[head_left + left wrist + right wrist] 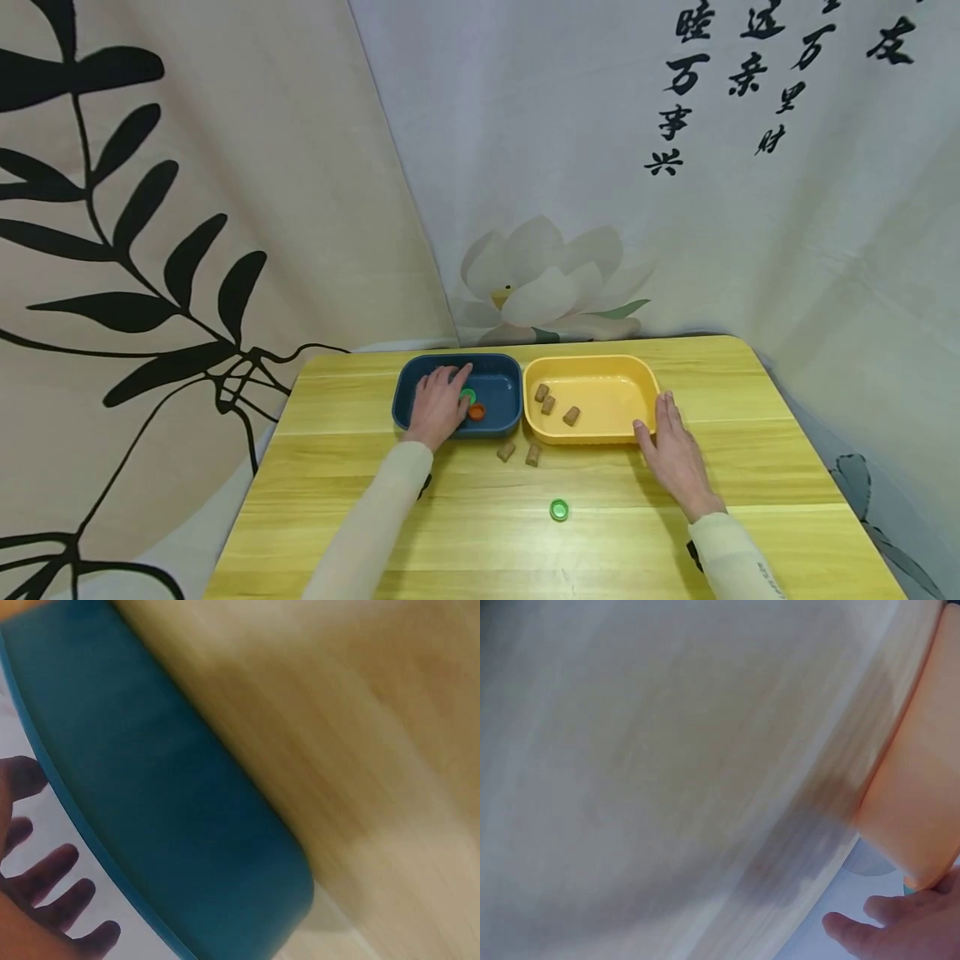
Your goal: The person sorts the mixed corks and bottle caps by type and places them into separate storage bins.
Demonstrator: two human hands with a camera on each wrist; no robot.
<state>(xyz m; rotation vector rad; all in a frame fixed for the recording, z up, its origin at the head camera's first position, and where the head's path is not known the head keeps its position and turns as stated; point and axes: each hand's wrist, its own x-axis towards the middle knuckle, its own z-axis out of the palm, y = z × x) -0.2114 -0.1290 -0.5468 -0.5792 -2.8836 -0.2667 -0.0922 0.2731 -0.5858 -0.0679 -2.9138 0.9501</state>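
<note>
Here's the left hand (437,406), reaching into the dark-blue rounded rectangular tray (504,385) just left of the yellow rounded rectangular tray (611,396), its grip looking released, thumb close to a round green cap (468,395) and a round orange cap (477,412). Over at the yellow tray's right end, the right hand (678,458) has its grip released too, fingers straight. Three stubby brown plugs (572,416) lie inside the yellow tray, two more plugs (533,455) sit near its front-left corner on the yellow wood-grained tabletop (465,525), and a second green cap (558,510) lies in front of it.
</note>
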